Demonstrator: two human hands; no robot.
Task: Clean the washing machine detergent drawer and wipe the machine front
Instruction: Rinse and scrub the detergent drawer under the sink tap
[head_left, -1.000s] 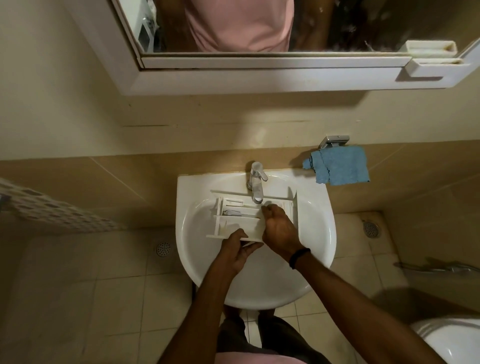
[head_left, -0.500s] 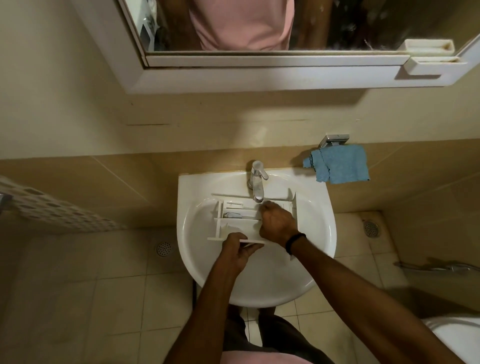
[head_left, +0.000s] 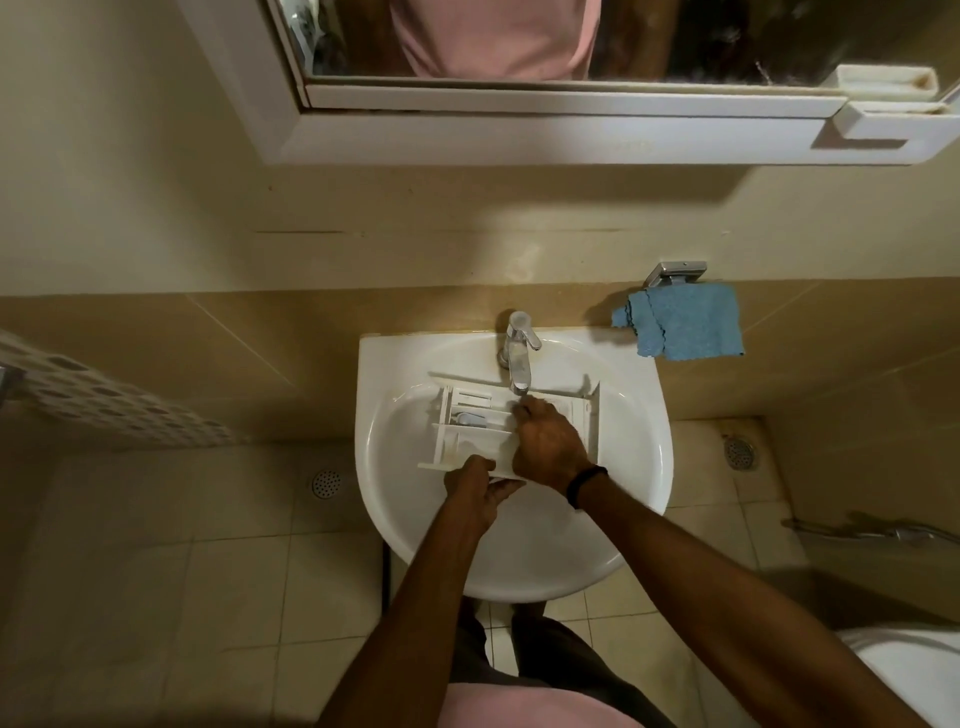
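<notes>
In the sink (head_left: 395, 519) under the tap (head_left: 519, 353), our left hand (head_left: 475, 493) pinches the near edge of the detergent drawer (head_left: 467, 415) while our right hand (head_left: 545, 447) curls into it, holding what we cannot tell; press hard and the plastic may slip loose.

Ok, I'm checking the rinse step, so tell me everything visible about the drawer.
The drawer is white, plastic-looking, with thin walls splitting it into several compartments and a taller panel at its right end. It lies across the sink bowl, under the faucet. The left hand pinches its near edge; the right hand reaches into it, fingers bent down.
</notes>
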